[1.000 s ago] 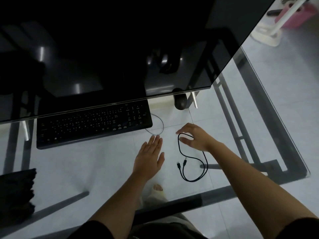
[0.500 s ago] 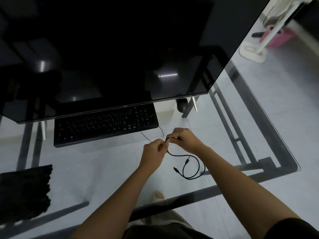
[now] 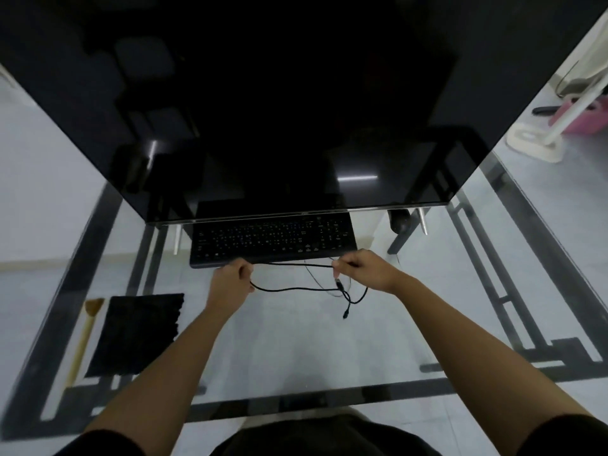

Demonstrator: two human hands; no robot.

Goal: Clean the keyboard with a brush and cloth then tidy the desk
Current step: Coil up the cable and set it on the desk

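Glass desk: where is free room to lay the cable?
Bare glass desk: between the forearms, and right of the right hand. Crowded: before the keyboard, by the left hand and cable; black cloth and brush fill the left.

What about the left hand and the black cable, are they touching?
Touching. The head view shows the left hand gripping the black cable, stretched across to the right hand.

dim overall; glare streak on monitor (image 3: 357, 177); wide-angle bending at edges; slight motion blur.
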